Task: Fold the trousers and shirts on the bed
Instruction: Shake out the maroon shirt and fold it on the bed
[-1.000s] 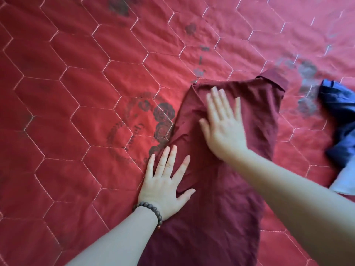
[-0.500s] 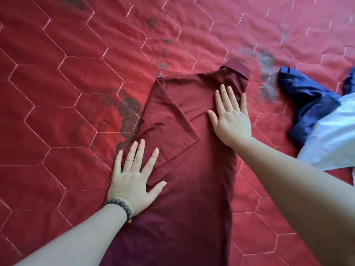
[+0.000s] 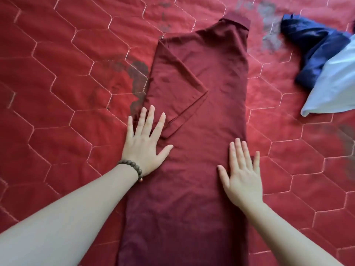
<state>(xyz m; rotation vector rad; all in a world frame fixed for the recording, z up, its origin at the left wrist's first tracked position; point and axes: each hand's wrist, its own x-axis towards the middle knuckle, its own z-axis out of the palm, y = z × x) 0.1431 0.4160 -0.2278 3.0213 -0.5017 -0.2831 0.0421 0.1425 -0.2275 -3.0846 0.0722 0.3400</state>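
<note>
Both hands flat on the maroon shirt (image 3: 201,116), which lies lengthwise on the bed (image 3: 57,83).
Left hand (image 3: 143,144), fingers spread, presses the shirt's left edge just below the folded-in sleeve (image 3: 178,87); right hand (image 3: 241,171), fingers straight, presses its right edge, lower down. Shirt runs between them, collar at far end. Navy garment (image 3: 315,48) and white cloth (image 3: 334,85) lie far right, apart.

Shirt (image 3: 192,150) hem below the frame's edge
</note>
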